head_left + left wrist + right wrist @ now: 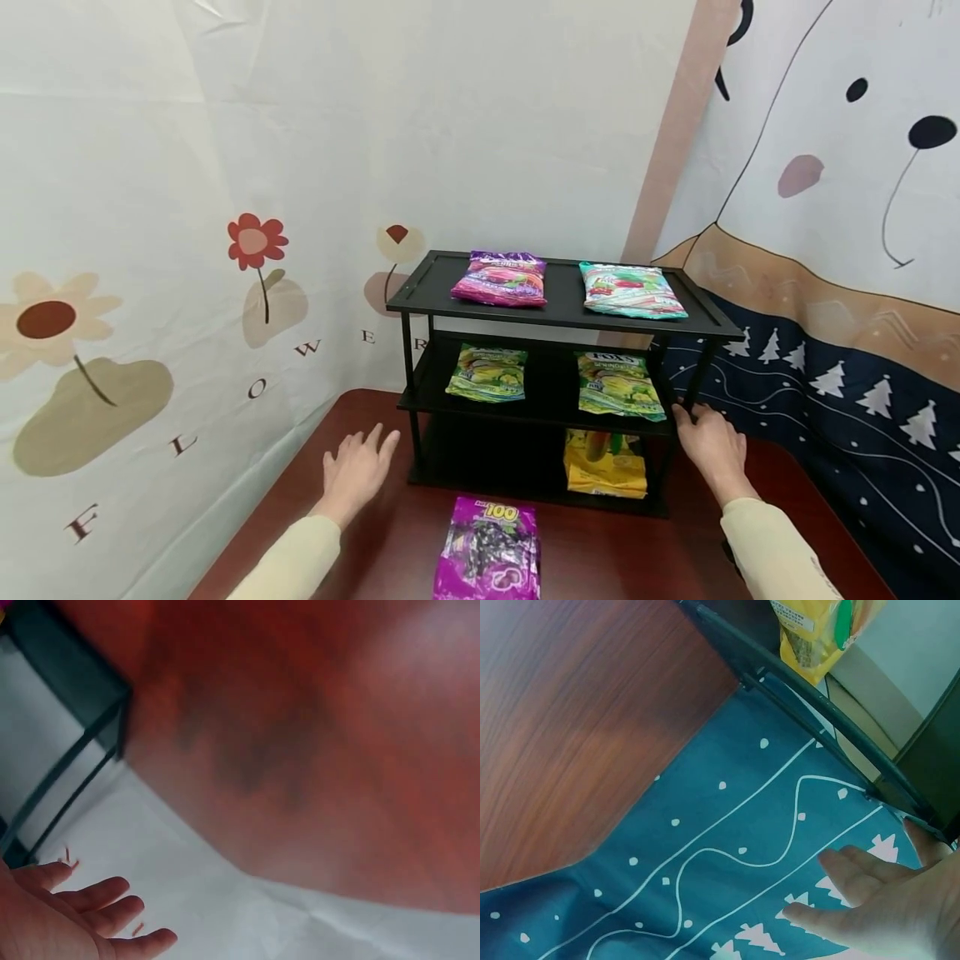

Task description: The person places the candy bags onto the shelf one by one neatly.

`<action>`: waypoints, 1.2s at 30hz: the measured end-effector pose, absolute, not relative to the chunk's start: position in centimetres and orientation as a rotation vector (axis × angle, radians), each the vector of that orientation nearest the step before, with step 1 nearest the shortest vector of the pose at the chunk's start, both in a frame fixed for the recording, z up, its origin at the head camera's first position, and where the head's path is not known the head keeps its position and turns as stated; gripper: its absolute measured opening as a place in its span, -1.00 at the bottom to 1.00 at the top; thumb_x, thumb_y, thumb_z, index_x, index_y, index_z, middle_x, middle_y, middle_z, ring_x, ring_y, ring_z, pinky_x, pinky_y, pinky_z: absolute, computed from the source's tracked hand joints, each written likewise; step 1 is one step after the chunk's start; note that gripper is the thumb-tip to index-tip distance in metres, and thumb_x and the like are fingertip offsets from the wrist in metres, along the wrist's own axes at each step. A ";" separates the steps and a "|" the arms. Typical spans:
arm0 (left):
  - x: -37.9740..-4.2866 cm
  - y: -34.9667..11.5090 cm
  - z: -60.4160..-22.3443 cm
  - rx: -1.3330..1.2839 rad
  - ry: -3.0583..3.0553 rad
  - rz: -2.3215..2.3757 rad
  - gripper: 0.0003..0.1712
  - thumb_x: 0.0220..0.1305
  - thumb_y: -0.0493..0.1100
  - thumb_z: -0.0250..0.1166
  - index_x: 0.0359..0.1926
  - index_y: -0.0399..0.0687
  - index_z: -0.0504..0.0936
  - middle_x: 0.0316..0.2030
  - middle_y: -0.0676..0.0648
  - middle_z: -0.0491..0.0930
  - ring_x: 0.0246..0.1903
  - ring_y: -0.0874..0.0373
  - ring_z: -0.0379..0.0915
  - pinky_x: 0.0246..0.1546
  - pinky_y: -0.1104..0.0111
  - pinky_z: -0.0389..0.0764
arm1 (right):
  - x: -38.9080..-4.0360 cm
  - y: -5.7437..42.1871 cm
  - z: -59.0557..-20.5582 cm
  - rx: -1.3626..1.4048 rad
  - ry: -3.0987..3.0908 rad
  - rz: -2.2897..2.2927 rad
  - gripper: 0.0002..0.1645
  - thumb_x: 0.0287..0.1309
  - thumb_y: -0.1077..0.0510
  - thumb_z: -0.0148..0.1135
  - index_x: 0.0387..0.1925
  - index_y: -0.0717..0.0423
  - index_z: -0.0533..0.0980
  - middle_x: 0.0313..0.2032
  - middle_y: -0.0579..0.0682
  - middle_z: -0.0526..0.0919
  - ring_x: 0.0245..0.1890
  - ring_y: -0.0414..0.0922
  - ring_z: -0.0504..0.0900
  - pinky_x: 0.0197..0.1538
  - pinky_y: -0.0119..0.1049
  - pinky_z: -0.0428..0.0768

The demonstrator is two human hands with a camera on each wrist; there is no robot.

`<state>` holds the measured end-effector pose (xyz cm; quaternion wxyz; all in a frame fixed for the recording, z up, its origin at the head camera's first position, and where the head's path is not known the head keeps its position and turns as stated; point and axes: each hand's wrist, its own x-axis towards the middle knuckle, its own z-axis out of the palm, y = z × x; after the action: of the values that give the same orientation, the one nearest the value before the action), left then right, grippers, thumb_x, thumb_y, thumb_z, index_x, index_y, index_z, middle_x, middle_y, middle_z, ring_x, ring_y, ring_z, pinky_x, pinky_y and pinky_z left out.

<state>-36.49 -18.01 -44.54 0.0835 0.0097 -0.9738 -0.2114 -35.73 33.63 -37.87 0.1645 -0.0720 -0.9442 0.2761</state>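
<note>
A black three-tier rack (pixel 558 310) stands on the table. My right hand (pixel 712 446) is at its right side, fingertips right at the middle shelf's corner by the post; in the right wrist view the hand's (pixel 896 896) other fingers stretch away from the frame. My left hand (pixel 356 473) hovers left of the rack with fingers spread and nothing in it; its fingers (pixel 105 915) are loosely extended in the left wrist view. Between my hands, a purple candy bag (pixel 491 550) with grapes printed on it lies in front of the rack.
On the top shelf lie a pink-purple candy bag (pixel 504 279) and a teal one (pixel 632 291). Two green bags, left (pixel 489 373) and right (pixel 618 385), lie on the middle shelf. A yellow bag (pixel 606 467) stands at the bottom right. Printed cloths hang behind the table (pixel 600 550).
</note>
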 end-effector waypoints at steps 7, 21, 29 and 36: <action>-34.4 -16.3 -47.3 -0.037 -2.988 -0.579 0.05 0.34 0.56 -0.19 0.38 -0.23 0.40 0.26 -0.50 0.35 0.29 -0.43 0.19 0.15 -0.39 0.17 | -35.7 33.7 -37.8 -0.216 -2.686 0.785 -0.23 0.51 -0.23 -0.18 0.14 0.42 0.49 0.10 0.46 0.50 -0.02 0.41 0.47 -0.05 0.29 0.25; -30.9 -11.7 -48.7 -0.252 -3.164 -0.754 0.03 0.19 0.53 0.12 0.14 -0.37 0.59 0.02 -0.38 0.58 0.08 -0.39 0.43 0.06 -0.28 0.37 | -35.8 33.7 -38.1 -0.229 -2.674 0.806 -0.27 0.51 -0.21 -0.17 0.09 0.39 0.52 0.06 0.45 0.52 -0.01 0.43 0.46 0.01 0.35 0.20; -30.1 -10.6 -47.9 -0.474 -3.145 -0.924 -0.26 0.28 0.41 0.16 -0.15 -0.21 0.72 -0.35 -0.12 0.66 -0.29 -0.14 0.58 -0.20 -0.13 0.55 | -36.1 33.6 -38.1 -0.248 -2.676 0.814 -0.27 0.52 -0.20 -0.17 0.18 0.39 0.49 0.17 0.46 0.45 0.07 0.46 0.41 0.09 0.39 0.14; -29.5 -10.2 -47.2 -0.529 -3.074 -1.193 -0.55 0.24 0.18 0.34 -0.33 -0.16 0.71 -0.52 0.02 0.63 -0.52 0.12 0.53 -0.35 0.08 0.59 | -36.1 33.6 -38.1 -0.250 -2.673 0.824 -0.26 0.52 -0.19 -0.18 0.20 0.40 0.47 0.20 0.46 0.44 0.11 0.47 0.38 0.14 0.43 0.08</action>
<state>-29.54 -10.24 -47.22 -0.0989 -0.1577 -0.9160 -0.3555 -36.06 33.57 -38.13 0.1658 -0.0876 -0.9387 0.2894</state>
